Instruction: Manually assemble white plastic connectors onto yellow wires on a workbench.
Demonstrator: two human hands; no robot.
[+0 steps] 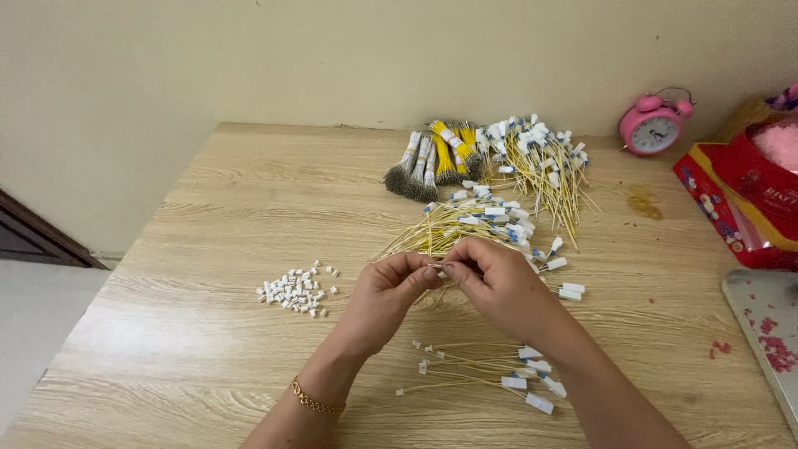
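Single head-worn view, looking forward and down across the wooden counter (249, 208) toward the cream wall (249, 58). Close range: forearms enter from bottom edge, far counter edge visible, floor strip at left.

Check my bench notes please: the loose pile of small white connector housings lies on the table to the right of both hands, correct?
Not quite. In the head view the pile of small white connector housings lies on the table to the left of both hands, beside the left hand, not the right hand.
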